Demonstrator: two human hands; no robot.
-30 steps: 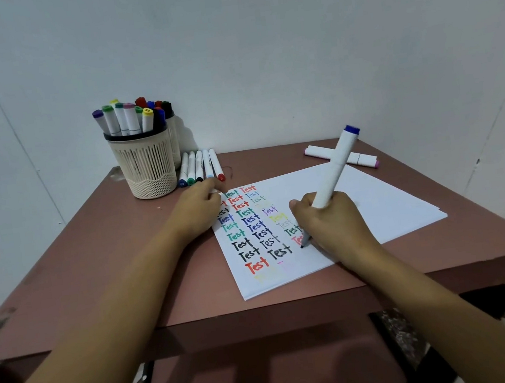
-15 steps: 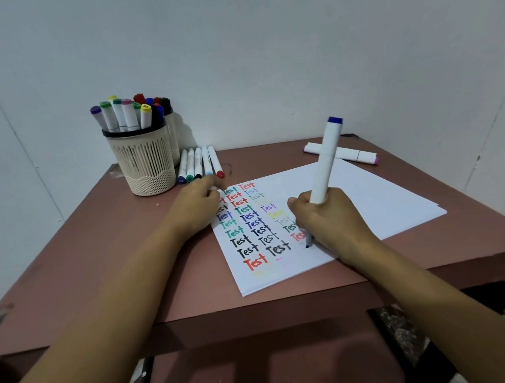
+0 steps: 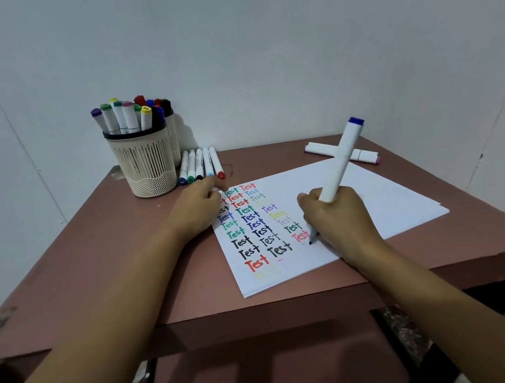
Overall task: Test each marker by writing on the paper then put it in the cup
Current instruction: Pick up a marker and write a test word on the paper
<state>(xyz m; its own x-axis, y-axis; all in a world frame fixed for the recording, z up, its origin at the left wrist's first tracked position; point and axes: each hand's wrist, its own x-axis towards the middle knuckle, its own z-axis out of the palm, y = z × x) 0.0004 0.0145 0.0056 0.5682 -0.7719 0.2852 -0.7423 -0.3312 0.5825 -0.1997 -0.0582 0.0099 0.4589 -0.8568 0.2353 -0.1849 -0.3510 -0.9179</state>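
A white sheet of paper [image 3: 382,194] lies on the table, covered on its left with rows of the word "Test" in many colours. My right hand [image 3: 337,219] grips a white marker with a blue end cap [image 3: 341,161], its dark tip touching the paper just under a pink "Test". My left hand [image 3: 198,212] rests on the paper's upper left corner, fingers curled; whether it holds anything is unclear. A cream slotted cup [image 3: 146,163] at the back left holds several markers. Several more markers [image 3: 198,166] lie in a row beside it.
The brown table [image 3: 94,258] stands against a white wall. Two white markers [image 3: 364,153], one with a pink cap, lie at the back right beyond the paper. A second container [image 3: 171,128] stands behind the cup. The table's front edge is close below the paper.
The marker's top end has swung slightly back to the right, and its tip has shifted a little on the paper below the pink word. My left hand has stayed in place.
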